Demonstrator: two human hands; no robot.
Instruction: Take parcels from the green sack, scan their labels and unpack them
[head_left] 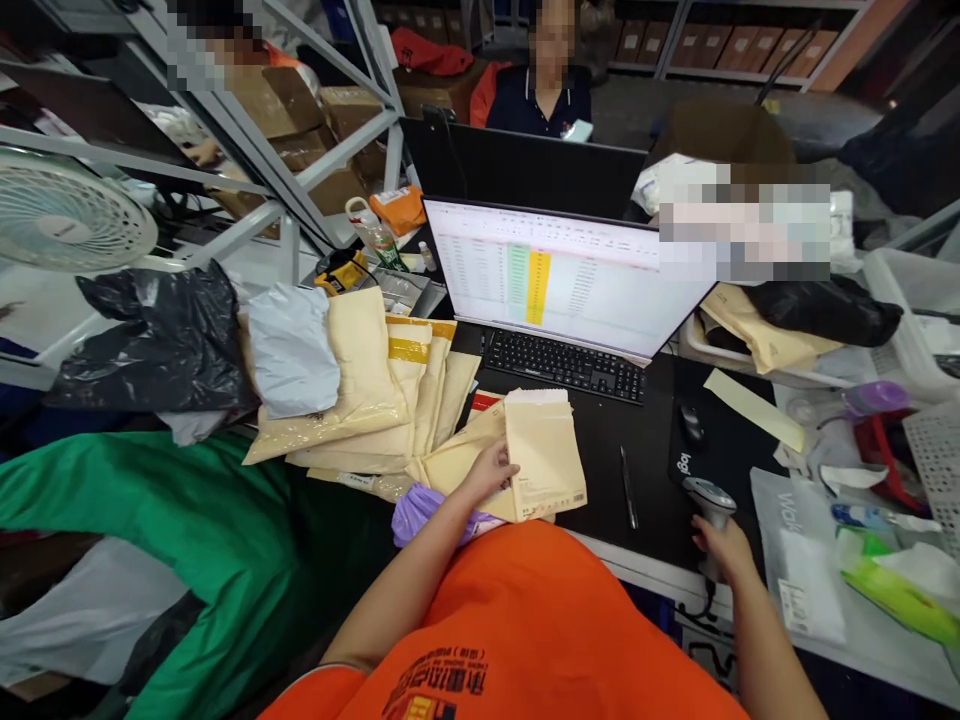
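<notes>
My left hand (491,474) grips the left edge of a cream paper envelope (546,445), its fingers bent around that edge. The envelope lies tilted in front of the keyboard, with small print along its bottom. My right hand (721,548) is wrapped around the handle of a grey barcode scanner (711,495) at the desk's front edge, its cable hanging below. Under and beside my left hand are more cream mailers (469,440) and a purple plastic bag (426,512). A black pen (628,488) lies between my two hands.
A monitor (570,275) shows a spreadsheet behind the keyboard (566,364). A mouse (691,425) sits on its pad. Padded mailers (360,375) and a black bag (161,340) are piled left, above a green sack (225,560). A co-worker (538,100) is across the desk.
</notes>
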